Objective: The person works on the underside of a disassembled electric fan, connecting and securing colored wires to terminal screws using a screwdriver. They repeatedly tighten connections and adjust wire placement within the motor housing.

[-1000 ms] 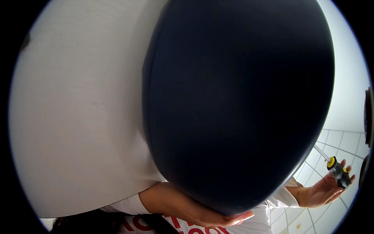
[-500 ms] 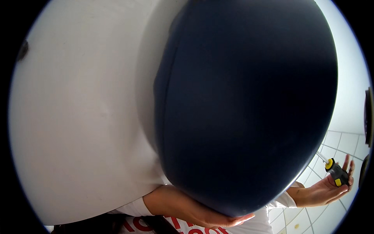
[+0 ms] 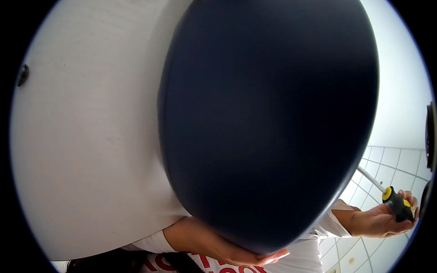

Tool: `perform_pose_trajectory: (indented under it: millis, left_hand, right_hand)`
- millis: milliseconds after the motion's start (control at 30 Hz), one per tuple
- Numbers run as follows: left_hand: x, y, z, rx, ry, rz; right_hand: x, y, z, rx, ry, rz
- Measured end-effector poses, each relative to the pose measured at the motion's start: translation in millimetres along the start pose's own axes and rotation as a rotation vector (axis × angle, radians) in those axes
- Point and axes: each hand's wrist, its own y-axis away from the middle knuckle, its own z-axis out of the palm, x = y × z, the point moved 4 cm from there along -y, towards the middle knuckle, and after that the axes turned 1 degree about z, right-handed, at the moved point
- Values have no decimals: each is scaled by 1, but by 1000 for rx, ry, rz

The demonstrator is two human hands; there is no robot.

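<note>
A large dark blue padded cushion (image 3: 273, 118), smooth and rounded like a chair seat, fills the middle of the view and stands on edge. Under its lower edge my left hand (image 3: 241, 252) is curled against it, supporting it, with the fingertips showing at the right. Beyond its right edge, my right hand (image 3: 391, 218) grips a screwdriver (image 3: 399, 204) by the black and yellow handle. The screwdriver's metal shaft points up and left, and its tip is hidden behind the cushion.
A broad white surface (image 3: 91, 136) lies left of the cushion, with a small dark object (image 3: 22, 75) at its far left. White floor tiles (image 3: 387, 159) show at the right below a pale wall (image 3: 400, 100). Dark round-edged things (image 3: 429, 136) stand at the right rim.
The cushion has shifted slightly left in view. My right hand has closed its spread fingers around the screwdriver handle, and more of the shaft shows. My left hand has stayed beneath the cushion.
</note>
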Motion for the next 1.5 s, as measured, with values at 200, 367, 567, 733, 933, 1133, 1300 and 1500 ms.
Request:
perform_pose_trajectory:
  millis: [200,367,567,733,933,1133,1300,1500]
  left_hand:
    - [6,2,0,8,-32,-28]
    - [6,3,-1,9,-70,-61]
    - [6,4,1,3,-109,-94]
    - [10,9,-3,5,-154,-119]
    - [22,20,8,-91,-178,-98]
    - [18,20,7,-176,-193,-19]
    - [21,19,11,-27,-184,-140]
    - [23,14,7,-5,-236,-90]
  right_hand:
    - [-16,-3,44,62,-308,-12]
    - [4,-18,-6,-105,-726,83]
    - [25,-26,-32,-198,-594,193]
    - [20,-22,-30,-207,-287,110]
    - [1,10,38,71,-223,-63]
    - [21,-1,2,-50,-511,253]
    - [33,4,-13,35,84,121]
    - [20,8,21,4,-291,68]
